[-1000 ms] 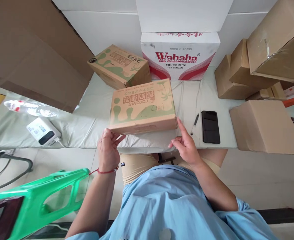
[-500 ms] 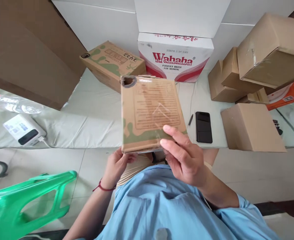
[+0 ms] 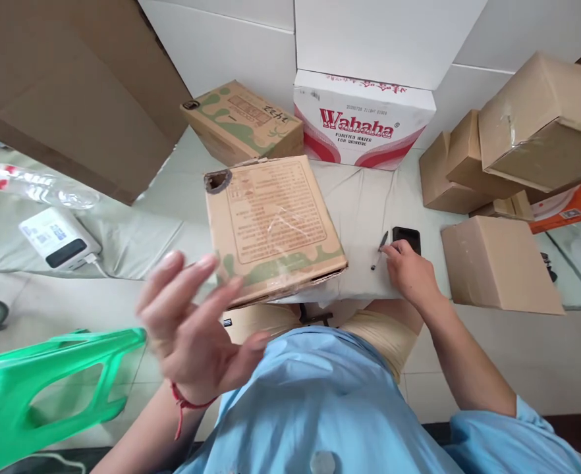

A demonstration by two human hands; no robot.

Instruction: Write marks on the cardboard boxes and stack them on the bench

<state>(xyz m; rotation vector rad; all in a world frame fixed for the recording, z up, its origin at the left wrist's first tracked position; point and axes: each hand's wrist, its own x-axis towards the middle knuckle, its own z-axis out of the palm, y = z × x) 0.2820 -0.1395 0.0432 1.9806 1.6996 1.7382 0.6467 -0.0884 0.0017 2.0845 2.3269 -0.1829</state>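
A brown cardboard box [image 3: 275, 224] with green splash print and a text panel rests on the table's front edge, slightly turned. Its far left corner has a dark round hole, and clear tape crosses its near edge. My left hand [image 3: 196, 329], fingers spread and a little blurred, is raised at the box's near left corner and holds nothing. Off to the right, my right hand [image 3: 412, 270] has its fingertips closed on a pen [image 3: 380, 249], which lies at the table surface. Just behind that hand is a black phone [image 3: 407, 238], partly covered by it.
At the back stand a second green-printed box [image 3: 246, 118] and a white Wahaha carton [image 3: 364, 125]. Several plain boxes [image 3: 502, 263] are stacked at the right. A white power bank [image 3: 58, 238] and a plastic bottle [image 3: 38, 187] lie left. A green stool [image 3: 63, 388] stands below.
The box has come down onto the table edge and shifted left. My left hand has let go and lifted; my right hand has left the box and moved right to the pen.
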